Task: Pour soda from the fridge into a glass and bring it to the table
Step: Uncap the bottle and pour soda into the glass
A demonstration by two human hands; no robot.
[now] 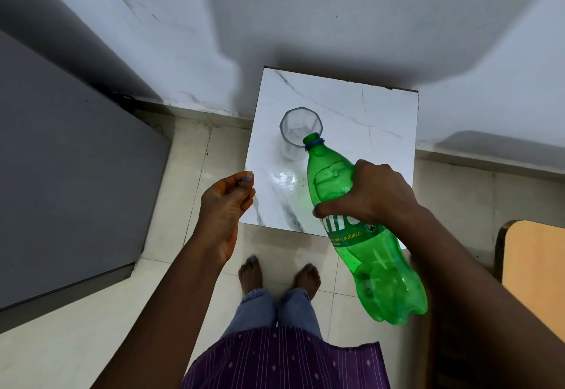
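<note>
The right hand is clamped round the middle of the green soda bottle, tipping it so its uncapped mouth sits at the rim of the clear glass. The glass stands upright on the white marble-patterned table. The left hand hovers at the table's near-left corner, fingers loosely curled, holding nothing I can see.

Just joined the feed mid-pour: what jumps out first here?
The big green plastic soda bottle, gripped by the right hand and tilted with its uncapped mouth at the rim of the clear faceted glass. The glass stands on a small white marble-patterned table. The left hand hovers at the table's near-left corner, fingers loosely curled.
</note>
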